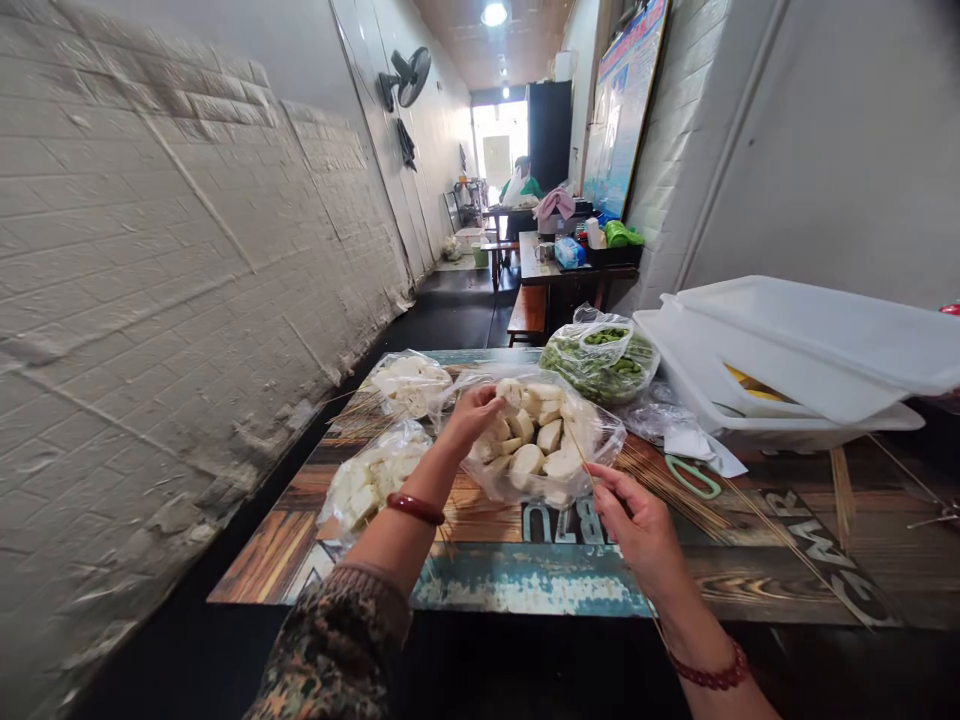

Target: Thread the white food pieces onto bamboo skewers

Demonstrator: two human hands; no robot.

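Note:
My left hand (474,415) reaches over an open clear plastic bag (604,440) on the table. Its fingers pinch a pale round slice (510,393) with small dark holes, which looks like lotus root. Thick whitish slices (528,460) fill the bag below. At the bag's right edge, my right hand (630,510) is closed on a thin bamboo skewer (579,445), its upper end pointing up and left over the slices. More bamboo skewers (675,490) lie in a loose bundle just right of the bag.
Two more bags of pale pieces, one at the back (411,385) and one nearer (375,475), lie left. A bag of green vegetables (600,360) stands behind. White plastic bins (780,350) and green-handled scissors (694,478) are right. A person (525,185) sits far back.

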